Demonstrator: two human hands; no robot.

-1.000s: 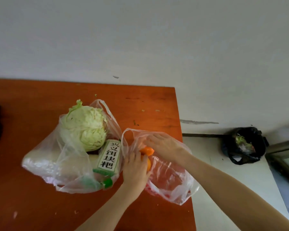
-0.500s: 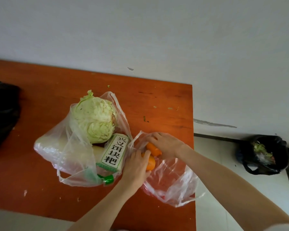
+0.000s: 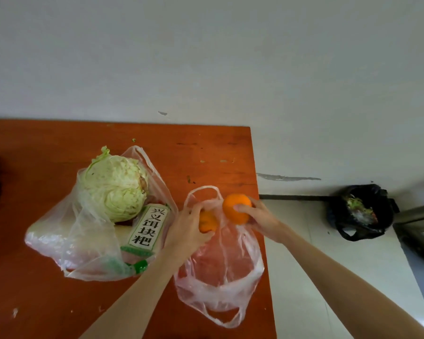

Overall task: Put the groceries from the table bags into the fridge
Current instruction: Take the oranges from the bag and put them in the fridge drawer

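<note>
One orange (image 3: 235, 207) is held above the clear bag (image 3: 220, 272); another orange (image 3: 207, 222) sits at its mouth.

Thin clear plastic bags (image 3: 220, 277), crinkly; table (image 3: 47, 148) prob. glossy wood.

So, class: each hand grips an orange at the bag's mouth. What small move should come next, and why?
Probably lift both clear of the bag: the right hand has its orange out, while the left hand's orange sits at the clear plastic bag mouth.

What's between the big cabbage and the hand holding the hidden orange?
In the head view, a labelled packet lies between the cabbage and the left hand.
</note>
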